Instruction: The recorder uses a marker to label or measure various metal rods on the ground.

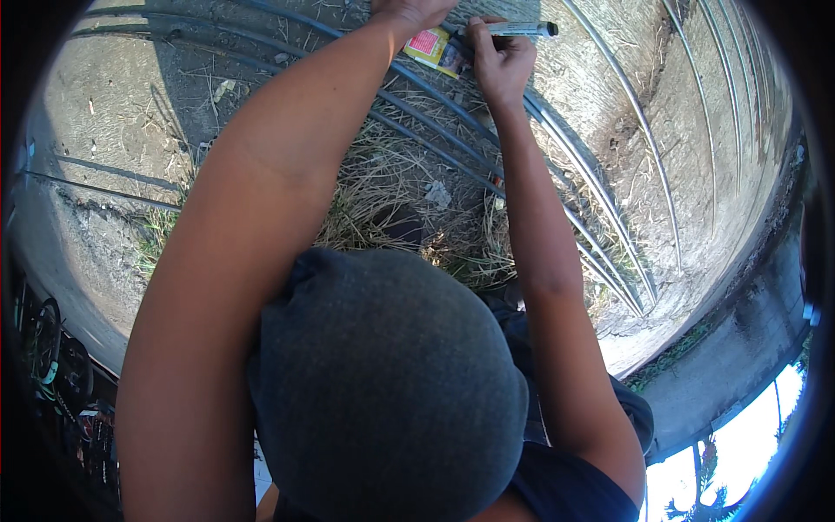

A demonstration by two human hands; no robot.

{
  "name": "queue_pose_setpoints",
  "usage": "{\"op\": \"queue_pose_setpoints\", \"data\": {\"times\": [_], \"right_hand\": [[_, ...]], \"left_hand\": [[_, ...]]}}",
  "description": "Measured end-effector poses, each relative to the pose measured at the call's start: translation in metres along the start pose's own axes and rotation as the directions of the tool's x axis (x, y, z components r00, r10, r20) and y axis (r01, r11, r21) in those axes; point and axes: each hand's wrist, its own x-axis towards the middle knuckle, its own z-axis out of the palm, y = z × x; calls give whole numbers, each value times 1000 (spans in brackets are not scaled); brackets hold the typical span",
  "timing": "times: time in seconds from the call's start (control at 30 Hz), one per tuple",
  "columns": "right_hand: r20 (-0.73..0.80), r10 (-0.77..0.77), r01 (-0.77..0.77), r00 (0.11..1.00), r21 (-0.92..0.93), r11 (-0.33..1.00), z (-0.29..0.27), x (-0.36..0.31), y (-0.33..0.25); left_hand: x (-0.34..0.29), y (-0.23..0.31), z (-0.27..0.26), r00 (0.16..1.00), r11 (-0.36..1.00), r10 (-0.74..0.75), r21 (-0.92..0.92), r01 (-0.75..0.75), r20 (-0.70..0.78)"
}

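Near the top edge, my right hand point(503, 70) pinches a grey marker pen point(522, 29) with a dark end pointing right. The pen lies sideways across the fingers. Just left of it is a small flat yellow piece with a pink patch point(430, 43), like a packet or card, resting by the dark metal rods point(435, 91). My left hand point(413, 9) reaches in beside this piece and is cut off by the top edge. Its fingers are out of sight, so I cannot make out whether it grips anything.
Long thin rods run across the ground, some bunched under my hands and others point(644, 122) spread to the right. Dry grass point(374, 165) grows between my arms. A rounded dark cloth shape point(391, 374) fills the lower middle. A bicycle wheel point(48, 339) stands far left.
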Motion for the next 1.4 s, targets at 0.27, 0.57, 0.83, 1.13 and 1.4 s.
{"op": "queue_pose_setpoints", "data": {"times": [0.27, 0.57, 0.83, 1.13, 1.4], "right_hand": [[25, 12, -11, 1000, -54, 998, 0, -2, -5], [-50, 74, -72, 996, 37, 997, 3, -1, 8], [-30, 160, -161, 987, -19, 987, 0, -3, 0], [-22, 230, -224, 973, 140, 964, 8, -3, 4], [-177, -1, 25, 984, 136, 990, -22, -12, -12]], "left_hand": [[0, 1, 0, 1000, 1000, -5, 0, 5, -12], [0, 1, -1, 999, 1000, 20, -20, -21, -37], [1, 2, -1, 1000, 1000, 8, -5, -8, -16], [0, 0, -2, 1000, 1000, -7, 14, 7, -5], [1, 0, 1, 1000, 1000, 8, -16, -8, -5]]}}
